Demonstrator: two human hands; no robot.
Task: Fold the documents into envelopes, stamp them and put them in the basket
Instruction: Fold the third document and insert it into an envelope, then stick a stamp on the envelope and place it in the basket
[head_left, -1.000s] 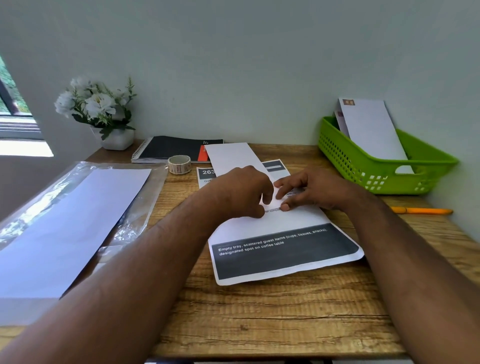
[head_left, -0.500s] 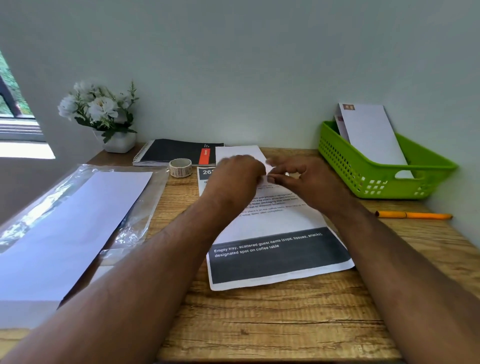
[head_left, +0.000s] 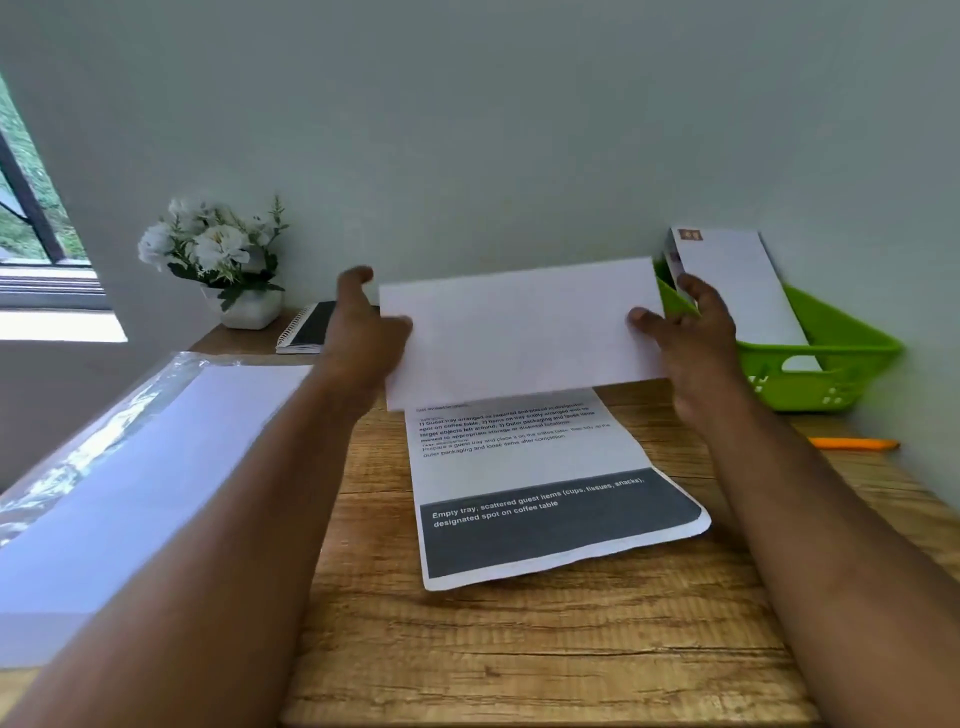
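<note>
A white envelope (head_left: 519, 332) is held up off the table, long side level, its blank face toward me. My left hand (head_left: 363, 338) pinches its left edge, thumb on the front. My right hand (head_left: 691, 332) pinches its right edge the same way. Under it a printed document (head_left: 540, 493) with a dark band lies flat on the wooden table (head_left: 519, 649); the envelope hides its far end. The green basket (head_left: 841, 374) stands at the right against the wall and holds stamped envelopes (head_left: 737, 291) that lean upright.
A stack of white envelopes in clear plastic wrap (head_left: 130, 467) covers the table's left side. A white flower pot (head_left: 244, 306) and a spiral notebook (head_left: 306, 332) sit at the back left. An orange pen (head_left: 852, 443) lies near the right wall.
The envelope lay lengthwise on the document under both hands. Both hands have since lifted it off the paper and turned it crosswise, one hand at each end.
</note>
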